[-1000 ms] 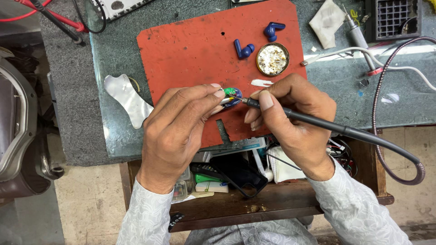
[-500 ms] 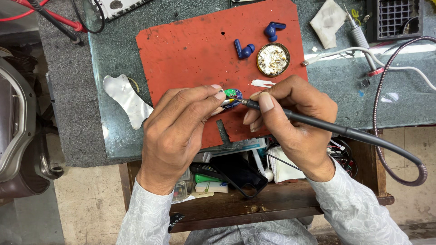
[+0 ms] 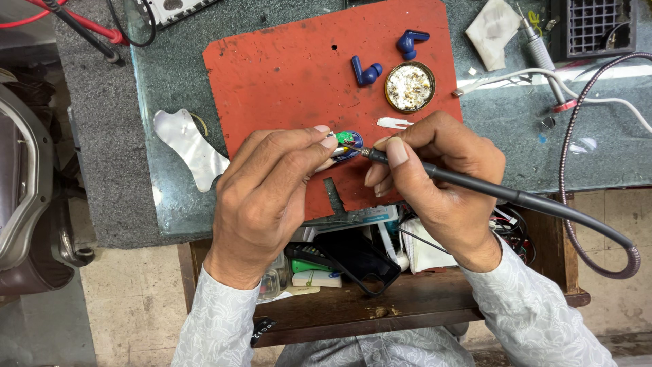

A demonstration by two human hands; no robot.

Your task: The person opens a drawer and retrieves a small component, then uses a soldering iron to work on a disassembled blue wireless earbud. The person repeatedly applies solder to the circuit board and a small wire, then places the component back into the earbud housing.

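Head view: left hand (image 3: 261, 200) fingers pinch a small green board (image 3: 348, 140) over the red mat (image 3: 292, 75), near its lower edge. Right hand (image 3: 435, 180) fingers grip a soldering iron (image 3: 475, 187), tip touching the board. 2 blue earbuds (image 3: 367, 71) lie on the mat's upper part.

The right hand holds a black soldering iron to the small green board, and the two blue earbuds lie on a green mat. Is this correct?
Not quite. In the head view, the two blue earbuds lie on a red mat, not a green one. The right hand does hold the black soldering iron to the small green board.
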